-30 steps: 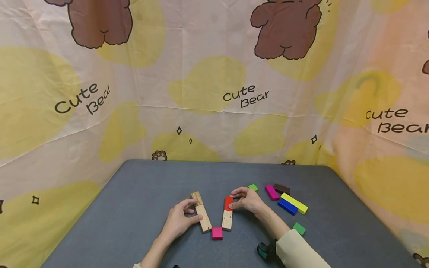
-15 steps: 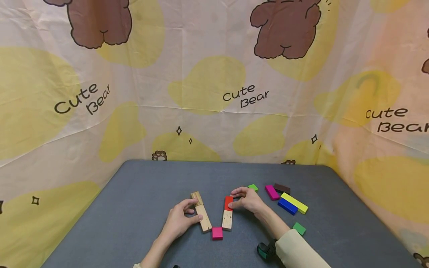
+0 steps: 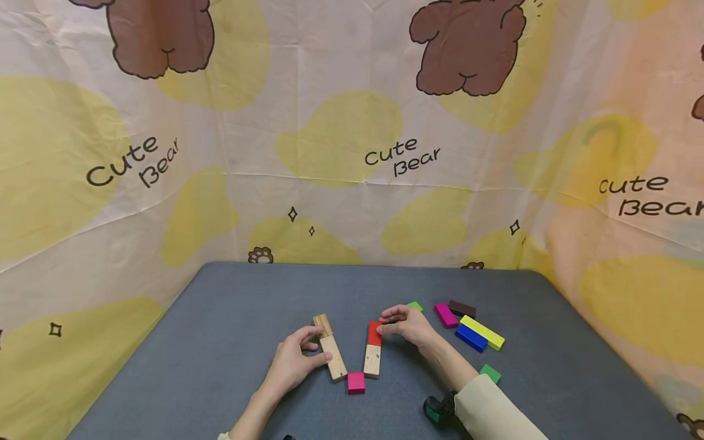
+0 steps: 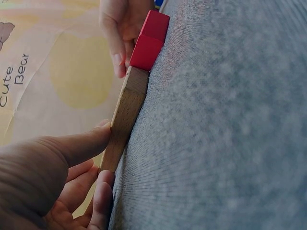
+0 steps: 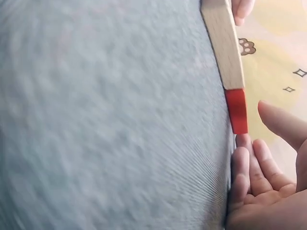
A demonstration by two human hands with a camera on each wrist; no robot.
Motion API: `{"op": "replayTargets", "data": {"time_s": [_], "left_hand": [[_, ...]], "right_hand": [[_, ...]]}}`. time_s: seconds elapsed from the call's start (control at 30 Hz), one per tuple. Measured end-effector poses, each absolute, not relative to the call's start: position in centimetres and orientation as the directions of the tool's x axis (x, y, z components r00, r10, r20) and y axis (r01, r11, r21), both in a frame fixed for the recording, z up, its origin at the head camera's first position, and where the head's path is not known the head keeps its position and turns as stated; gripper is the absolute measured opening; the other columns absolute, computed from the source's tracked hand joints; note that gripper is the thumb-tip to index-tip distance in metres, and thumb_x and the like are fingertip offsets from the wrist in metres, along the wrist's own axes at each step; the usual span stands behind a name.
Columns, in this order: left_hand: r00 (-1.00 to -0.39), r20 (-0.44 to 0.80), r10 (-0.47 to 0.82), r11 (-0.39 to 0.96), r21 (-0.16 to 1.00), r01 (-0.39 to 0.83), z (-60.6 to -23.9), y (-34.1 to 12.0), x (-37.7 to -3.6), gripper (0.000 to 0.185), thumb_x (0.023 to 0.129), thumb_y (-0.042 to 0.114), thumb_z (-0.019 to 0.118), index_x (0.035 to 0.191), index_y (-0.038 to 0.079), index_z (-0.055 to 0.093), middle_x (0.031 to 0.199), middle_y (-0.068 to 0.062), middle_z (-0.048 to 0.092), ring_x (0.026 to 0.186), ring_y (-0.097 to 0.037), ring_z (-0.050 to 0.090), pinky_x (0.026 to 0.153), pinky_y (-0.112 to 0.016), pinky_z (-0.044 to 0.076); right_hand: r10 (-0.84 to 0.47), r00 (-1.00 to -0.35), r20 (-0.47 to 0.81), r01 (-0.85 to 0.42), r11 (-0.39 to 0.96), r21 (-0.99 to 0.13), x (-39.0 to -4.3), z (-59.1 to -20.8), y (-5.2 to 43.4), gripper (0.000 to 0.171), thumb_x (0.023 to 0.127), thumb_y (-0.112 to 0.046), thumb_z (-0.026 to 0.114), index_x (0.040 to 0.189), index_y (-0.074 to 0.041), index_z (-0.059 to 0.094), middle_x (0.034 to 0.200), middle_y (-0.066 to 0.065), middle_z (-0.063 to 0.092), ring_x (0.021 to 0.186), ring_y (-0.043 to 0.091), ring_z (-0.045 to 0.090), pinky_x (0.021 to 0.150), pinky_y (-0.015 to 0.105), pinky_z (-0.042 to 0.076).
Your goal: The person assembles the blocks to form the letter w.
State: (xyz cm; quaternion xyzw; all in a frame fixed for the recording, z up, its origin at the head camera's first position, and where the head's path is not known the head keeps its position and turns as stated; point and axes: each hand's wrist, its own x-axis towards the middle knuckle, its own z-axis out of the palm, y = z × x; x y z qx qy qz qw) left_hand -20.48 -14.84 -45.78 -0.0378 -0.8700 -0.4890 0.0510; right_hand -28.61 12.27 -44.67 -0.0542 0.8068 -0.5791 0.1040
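Note:
Two plain wooden blocks lie end to end on the left, a longer near wooden block (image 3: pixel 333 359) and a far wooden block (image 3: pixel 324 324). My left hand (image 3: pixel 297 360) holds them from the left, thumb on the near one and fingertips at the far one. A pink block (image 3: pixel 356 383) lies at the near ends, between the two rows. In the right row a red block (image 3: pixel 374 333) sits beyond another wooden block (image 3: pixel 372 360). My right hand (image 3: pixel 411 327) is beside the red block, its thumb (image 5: pixel 280 122) raised off it and its fingers loosely bent near its far end.
To the right lie a magenta block (image 3: pixel 445 315), a dark brown block (image 3: pixel 462 308), a yellow block (image 3: pixel 483 332), a blue block (image 3: pixel 470 337) and a green block (image 3: pixel 491 373). A light green block (image 3: pixel 415 305) is partly behind my right hand. A printed cloth (image 3: pixel 330 122) hangs behind the grey table (image 3: pixel 264 287).
My right thumb has come up off the red block, and the right hand has shifted slightly away from it. The left hand and the blocks look the same.

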Motion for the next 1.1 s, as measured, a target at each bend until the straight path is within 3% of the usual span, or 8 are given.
{"op": "replayTargets", "data": {"time_s": [0.23, 0.47, 0.7, 0.87, 1.1], "left_hand": [[-0.994, 0.110, 0.012, 0.513, 0.853, 0.101, -46.0, -14.8, -20.3, 0.055, 0.075, 0.021, 0.088, 0.125, 0.012, 0.066, 0.124, -0.008, 0.065, 0.095, -0.017, 0.063, 0.083, -0.046, 0.049], [-0.992, 0.129, 0.009, 0.518, 0.848, 0.115, -46.1, -15.0, -20.5, 0.054, 0.075, 0.021, 0.088, 0.124, 0.013, 0.067, 0.123, -0.007, 0.066, 0.094, -0.016, 0.064, 0.083, -0.046, 0.049], [-0.994, 0.114, 0.003, 0.522, 0.847, 0.098, -46.0, -15.0, -20.6, 0.055, 0.076, 0.022, 0.087, 0.125, 0.014, 0.066, 0.124, -0.006, 0.065, 0.095, -0.016, 0.063, 0.083, -0.046, 0.049], [-0.993, 0.122, 0.009, 0.517, 0.849, 0.109, -45.9, -14.9, -20.5, 0.055, 0.075, 0.021, 0.088, 0.125, 0.013, 0.066, 0.124, -0.007, 0.065, 0.094, -0.016, 0.063, 0.083, -0.046, 0.049], [-0.993, 0.120, 0.016, 0.513, 0.851, 0.111, -45.8, -15.0, -20.4, 0.055, 0.076, 0.020, 0.087, 0.125, 0.012, 0.066, 0.124, -0.008, 0.065, 0.095, -0.017, 0.063, 0.083, -0.046, 0.049]], "right_hand": [[-0.130, -0.990, -0.054, 0.016, 0.277, -0.961, -29.3, -44.4, 14.2, 0.024, 0.082, -0.019, 0.083, 0.096, -0.004, 0.070, 0.085, 0.007, 0.068, 0.073, 0.024, 0.058, 0.063, 0.032, 0.045], [-0.148, -0.988, 0.052, -0.093, 0.288, -0.953, -31.2, -43.2, 17.3, 0.036, 0.083, -0.017, 0.081, 0.111, 0.001, 0.068, 0.102, 0.010, 0.070, 0.091, 0.029, 0.060, 0.075, 0.040, 0.044], [-0.183, -0.982, 0.036, -0.100, 0.352, -0.931, -32.3, -42.9, 19.6, 0.042, 0.083, -0.007, 0.080, 0.122, 0.000, 0.067, 0.124, 0.017, 0.063, 0.107, 0.029, 0.059, 0.093, 0.047, 0.045], [-0.220, -0.975, 0.019, -0.101, 0.372, -0.923, -32.5, -43.1, 19.9, 0.047, 0.081, -0.005, 0.080, 0.125, 0.000, 0.065, 0.128, 0.016, 0.062, 0.114, 0.034, 0.057, 0.097, 0.052, 0.042], [-0.228, -0.974, 0.015, -0.108, 0.398, -0.911, -32.5, -43.4, 19.8, 0.046, 0.080, 0.000, 0.079, 0.124, 0.002, 0.064, 0.126, 0.018, 0.062, 0.111, 0.033, 0.059, 0.096, 0.053, 0.044]]}}
